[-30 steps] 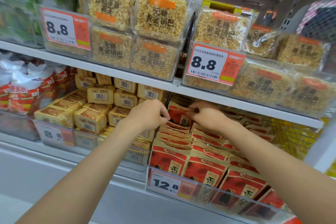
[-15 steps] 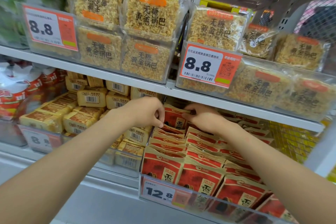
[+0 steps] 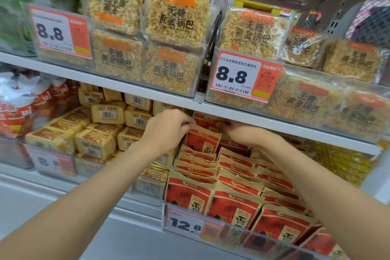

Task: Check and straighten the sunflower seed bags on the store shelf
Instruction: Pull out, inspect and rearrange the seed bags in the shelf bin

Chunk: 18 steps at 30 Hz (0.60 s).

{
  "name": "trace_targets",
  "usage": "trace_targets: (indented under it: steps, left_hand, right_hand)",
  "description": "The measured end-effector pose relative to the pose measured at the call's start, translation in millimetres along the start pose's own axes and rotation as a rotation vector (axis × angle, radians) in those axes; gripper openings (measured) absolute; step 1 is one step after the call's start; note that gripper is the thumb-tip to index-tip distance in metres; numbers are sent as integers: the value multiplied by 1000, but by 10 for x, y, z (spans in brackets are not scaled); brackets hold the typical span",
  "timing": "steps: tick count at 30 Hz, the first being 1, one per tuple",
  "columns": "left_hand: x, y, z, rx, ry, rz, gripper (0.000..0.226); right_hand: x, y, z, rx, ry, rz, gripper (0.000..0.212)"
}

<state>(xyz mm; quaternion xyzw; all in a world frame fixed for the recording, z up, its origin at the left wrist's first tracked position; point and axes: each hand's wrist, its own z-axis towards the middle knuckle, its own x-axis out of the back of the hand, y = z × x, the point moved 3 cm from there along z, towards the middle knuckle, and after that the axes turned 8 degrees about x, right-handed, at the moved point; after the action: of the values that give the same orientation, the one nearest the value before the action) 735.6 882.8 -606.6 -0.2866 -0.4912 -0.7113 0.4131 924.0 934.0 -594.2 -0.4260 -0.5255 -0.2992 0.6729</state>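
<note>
Two hands, the left hand (image 3: pixel 168 131) and the right hand (image 3: pixel 242 133), pinch with curled fingers the top corners of one raised sunflower seed bag (image 3: pixel 203 140) between them, while the rows (image 3: pixel 196 167) below the fingers lean neatly already — so probably only the back bags remain.

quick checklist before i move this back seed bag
1. Left hand pinches top of back bag: ok.
2. Right hand gripping it too: cannot tell, fingers hidden.
3. Back bag level with its row: not ok, stands higher.
4. Front bags face out: ok.
5. 12.8 tag in place: ok.
6. Clearance under shelf: cannot tell.
</note>
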Motion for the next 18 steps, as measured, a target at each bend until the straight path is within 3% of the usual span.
trace_targets:
  steps: [3, 9, 11, 14, 18]
  left_hand:
    - [8, 17, -8, 23, -41, -28, 24]
    - [-44, -97, -75, 103, -124, -120, 23]
    - [-47, -129, -112, 130, -129, -216, 26]
    - [-70, -155, -187, 147, -133, -316, 29]
    - [-97, -156, -213, 178, -139, -359, 32]
  right_hand:
    - [-39, 14, 50, 23, -79, 25, 33]
    - [-165, -119, 80, 62, -228, -155, 32]
    - [-118, -116, 66, 32, -259, -67, 35]
    - [-29, -80, 8, 9, -205, 179, 34]
    - [-48, -100, -71, 50, -173, 66, 27]
